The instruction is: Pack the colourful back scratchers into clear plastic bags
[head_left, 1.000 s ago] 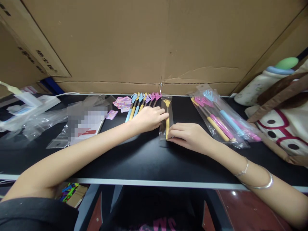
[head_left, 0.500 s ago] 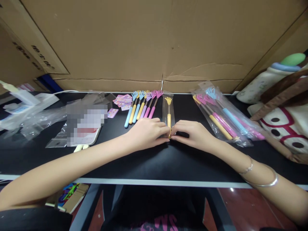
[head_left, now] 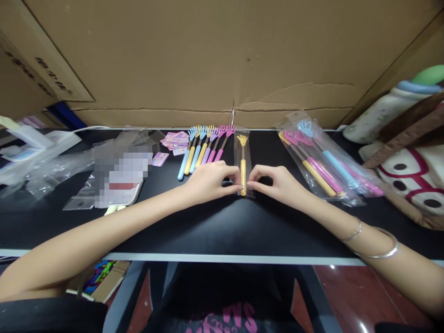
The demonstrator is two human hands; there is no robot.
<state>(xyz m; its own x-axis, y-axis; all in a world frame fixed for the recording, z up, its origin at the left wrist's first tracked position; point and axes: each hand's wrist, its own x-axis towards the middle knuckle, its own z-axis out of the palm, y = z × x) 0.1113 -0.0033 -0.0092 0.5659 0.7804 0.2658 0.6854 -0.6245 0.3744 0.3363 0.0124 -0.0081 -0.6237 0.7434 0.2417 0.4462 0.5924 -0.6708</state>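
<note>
A yellow back scratcher (head_left: 243,171) with a claw-shaped head lies inside a clear plastic bag (head_left: 237,150) on the black table, its handle toward me. My left hand (head_left: 213,182) pinches the bag's near left edge, thumb against index finger. On the other side, my right hand (head_left: 274,181) pinches the near right edge. Left of the bag, partly behind my left hand, several unbagged back scratchers (head_left: 204,148) in blue, yellow, purple and pink lie in a row. To the right is a pile of bagged back scratchers (head_left: 321,164).
Small printed cards (head_left: 176,140) lie behind the row. At left are loose clear bags (head_left: 52,173), a blurred-out phone (head_left: 133,196) and a white power strip (head_left: 62,141). A bottle (head_left: 381,108) and a plush bag (head_left: 412,171) stand at right. Cardboard (head_left: 208,60) walls the back.
The fingers of both hands have moved slightly apart, from together at the handle's end to the two sides of the bag. More of the yellow handle shows. The view has shifted a little.
</note>
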